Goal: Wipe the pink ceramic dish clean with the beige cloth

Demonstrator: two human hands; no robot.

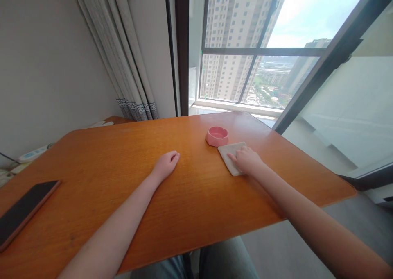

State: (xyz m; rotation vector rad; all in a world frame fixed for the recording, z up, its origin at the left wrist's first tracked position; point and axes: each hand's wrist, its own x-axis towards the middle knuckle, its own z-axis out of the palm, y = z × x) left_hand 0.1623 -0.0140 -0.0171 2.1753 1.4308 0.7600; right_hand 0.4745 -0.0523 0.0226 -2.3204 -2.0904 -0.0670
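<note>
Right hand [248, 161] on cloth [231, 148], grip released; left hand [166, 164] on surface [190, 201], grip clenched; ashtray [216, 137] beside cloth.

And we're in a home, by the look of it, a flat high up! Over at eleven o'clock we've got a long pale curtain [119, 53], patterned band along its hem, hanging against a plain wall [43, 45]. Swing to one o'clock and there's the big window [291, 52], a many-windowed tower block [235, 17] filling the glass, greenery [260, 88] far below us. Across the middle we see a wooden counter [101, 168] with everyday bits: pink ashtray [217, 141] near centre-dial, folded cloth [229, 158] beside it, and a phone [26, 209] at eight o'clock.
</note>
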